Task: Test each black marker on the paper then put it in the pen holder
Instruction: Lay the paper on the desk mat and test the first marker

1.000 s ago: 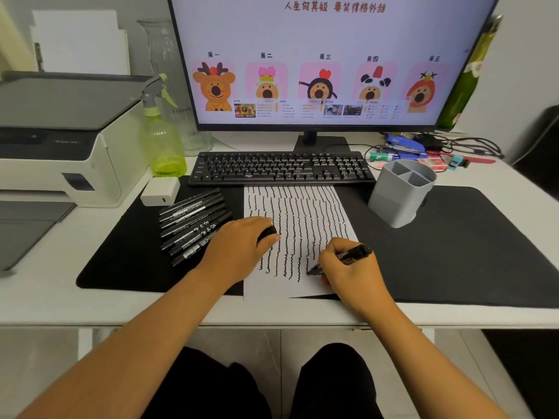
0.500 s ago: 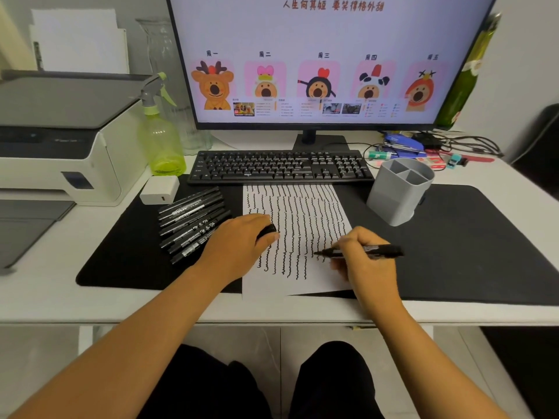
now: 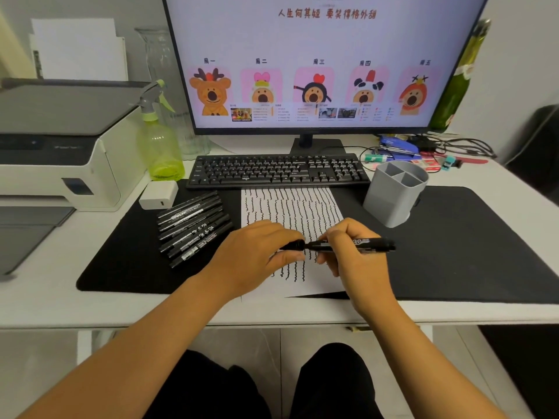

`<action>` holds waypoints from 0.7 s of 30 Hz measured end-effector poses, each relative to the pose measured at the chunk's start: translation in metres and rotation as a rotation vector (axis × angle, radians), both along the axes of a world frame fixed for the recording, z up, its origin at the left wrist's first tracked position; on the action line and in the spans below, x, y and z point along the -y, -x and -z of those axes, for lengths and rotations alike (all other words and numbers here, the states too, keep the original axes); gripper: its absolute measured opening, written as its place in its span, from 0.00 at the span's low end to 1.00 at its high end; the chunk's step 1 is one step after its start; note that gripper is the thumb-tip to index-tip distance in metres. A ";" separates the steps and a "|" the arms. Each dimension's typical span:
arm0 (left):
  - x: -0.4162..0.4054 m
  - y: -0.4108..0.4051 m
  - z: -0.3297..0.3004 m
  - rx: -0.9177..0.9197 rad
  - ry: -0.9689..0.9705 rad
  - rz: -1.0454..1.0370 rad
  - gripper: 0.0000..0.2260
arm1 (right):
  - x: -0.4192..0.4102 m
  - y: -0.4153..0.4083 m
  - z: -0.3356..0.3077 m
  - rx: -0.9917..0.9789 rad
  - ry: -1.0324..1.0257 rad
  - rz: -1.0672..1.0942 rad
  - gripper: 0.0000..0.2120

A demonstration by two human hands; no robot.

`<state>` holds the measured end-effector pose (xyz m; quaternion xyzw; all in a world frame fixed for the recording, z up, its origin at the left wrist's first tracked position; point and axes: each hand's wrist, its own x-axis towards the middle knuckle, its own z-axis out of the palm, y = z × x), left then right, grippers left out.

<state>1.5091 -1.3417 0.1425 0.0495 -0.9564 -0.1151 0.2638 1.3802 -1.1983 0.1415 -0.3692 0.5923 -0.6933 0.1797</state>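
Note:
My right hand (image 3: 355,257) holds a black marker (image 3: 367,245) level above the white paper (image 3: 292,207), which is covered in wavy black lines. My left hand (image 3: 252,257) pinches the marker's black cap (image 3: 293,245) against the marker's tip end. Several more black markers (image 3: 193,226) lie in a row on the black desk mat (image 3: 469,246), left of the paper. The grey pen holder (image 3: 394,193) stands right of the paper with its compartments showing nothing inside.
A black keyboard (image 3: 276,170) lies behind the paper under a large monitor (image 3: 317,62). A green spray bottle (image 3: 158,143), a white charger block (image 3: 158,195) and a printer (image 3: 57,146) sit at the left. Cables and small stationery (image 3: 423,152) clutter the back right.
My right hand lifted the marker off the paper and turned it level. My left hand brought the cap up to the marker's tip.

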 end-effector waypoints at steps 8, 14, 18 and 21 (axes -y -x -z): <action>-0.018 0.000 -0.016 0.164 -0.156 0.099 0.21 | -0.006 -0.004 -0.005 0.003 -0.045 -0.079 0.12; -0.022 -0.003 -0.045 0.396 -0.614 0.242 0.15 | -0.018 -0.015 -0.003 -0.047 0.109 -0.168 0.12; -0.021 -0.001 -0.065 0.491 -0.449 0.243 0.15 | -0.023 -0.009 -0.005 -0.048 0.139 -0.242 0.09; -0.010 -0.008 -0.074 0.533 -0.316 0.105 0.12 | -0.031 0.009 -0.008 -0.043 0.032 -0.306 0.09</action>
